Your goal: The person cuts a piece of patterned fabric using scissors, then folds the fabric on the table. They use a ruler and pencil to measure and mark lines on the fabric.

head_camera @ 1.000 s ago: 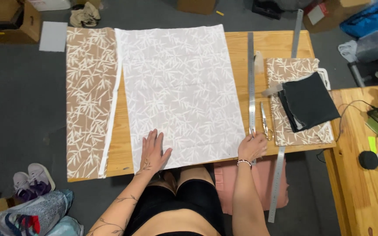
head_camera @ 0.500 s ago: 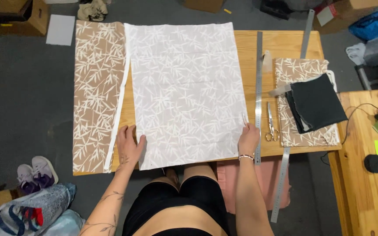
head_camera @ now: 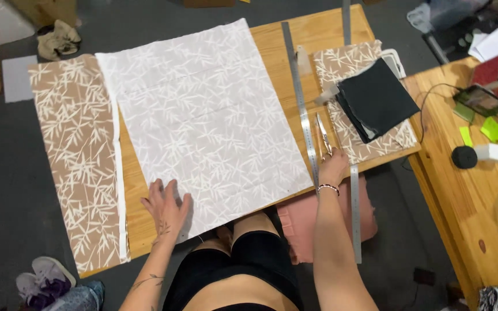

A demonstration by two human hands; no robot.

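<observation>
White patterned fabric sheet [head_camera: 203, 121] fills the frame centre. Your left hand [head_camera: 165, 204] lies flat, fingers spread, on its lower-left corner. Your right hand [head_camera: 333, 169], lower right of centre, closes on scissors [head_camera: 323, 136] beside the steel ruler [head_camera: 301, 98], off the sheet's right edge.

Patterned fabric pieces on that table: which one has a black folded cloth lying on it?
The small tan leaf-print piece at the table's right end, beyond the metal ruler. The black cloth lies on it; the large white sheet and the long tan strip carry nothing.
</observation>
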